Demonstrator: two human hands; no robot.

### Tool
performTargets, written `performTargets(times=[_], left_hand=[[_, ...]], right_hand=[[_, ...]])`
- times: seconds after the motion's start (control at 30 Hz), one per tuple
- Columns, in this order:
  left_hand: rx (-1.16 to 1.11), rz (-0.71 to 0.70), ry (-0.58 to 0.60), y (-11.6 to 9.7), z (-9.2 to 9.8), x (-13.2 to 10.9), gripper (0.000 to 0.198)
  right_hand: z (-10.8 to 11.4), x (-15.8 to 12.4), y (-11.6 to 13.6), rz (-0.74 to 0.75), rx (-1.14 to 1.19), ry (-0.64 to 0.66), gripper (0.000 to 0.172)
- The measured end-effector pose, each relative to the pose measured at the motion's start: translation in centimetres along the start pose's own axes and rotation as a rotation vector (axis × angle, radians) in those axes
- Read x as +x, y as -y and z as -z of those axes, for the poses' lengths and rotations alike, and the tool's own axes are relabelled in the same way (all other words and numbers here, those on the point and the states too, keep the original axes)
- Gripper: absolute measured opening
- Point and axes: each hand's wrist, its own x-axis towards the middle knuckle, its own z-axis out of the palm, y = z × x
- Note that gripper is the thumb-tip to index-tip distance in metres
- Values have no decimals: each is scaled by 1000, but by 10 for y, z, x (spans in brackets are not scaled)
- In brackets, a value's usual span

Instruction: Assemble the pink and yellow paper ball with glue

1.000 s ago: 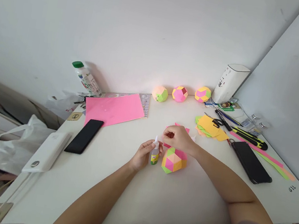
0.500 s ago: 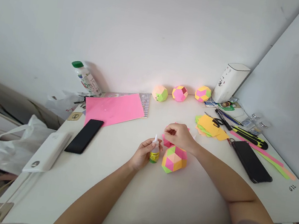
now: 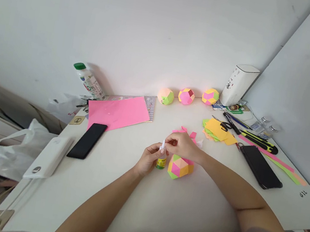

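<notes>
My left hand (image 3: pixel 148 158) is closed around a small glue bottle (image 3: pixel 161 162) with a yellow-green label, held upright with its white nozzle pointing up. Close beside the nozzle is my right hand (image 3: pixel 181 145), its fingers pinched together; whatever they hold, if anything, is hidden. Below the right wrist rests a multicoloured faceted paper ball (image 3: pixel 179 168), partly covered by that hand. Small pink paper pieces (image 3: pixel 193 135) lie just behind the right hand, next to a small whitish object (image 3: pixel 199 143) that I cannot identify.
Three paper balls (image 3: pixel 186 96) line the wall. A pink sheet (image 3: pixel 120 111) and a black phone (image 3: pixel 87 141) lie left. To the right are coloured paper pieces (image 3: pixel 217 129), scissors (image 3: pixel 225 126), a utility knife (image 3: pixel 259 142) and a second black phone (image 3: pixel 261 167).
My right hand has moved down and slightly left, from over the pink pieces to the nozzle, uncovering some of those pieces. The glue bottle has shifted slightly right.
</notes>
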Motion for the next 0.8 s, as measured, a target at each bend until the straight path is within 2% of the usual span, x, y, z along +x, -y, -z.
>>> performTargets(times=[0.27,0.43,0.6,0.8], left_hand=[[19,-8,9,-3,-2,-1,20],[19,-2,-9,-5,-2,-1,25],[-1,0,-13,-2,0,1,28],[-11,11,-9,-4,-1,0,23]], right_hand=[[-4,1,1,28,-83,-84,6],[3,5,-3,40,-110,-159,11],[10,4,-3,34,-55,-27,8],[1,1,-2,46,-87,58,7]])
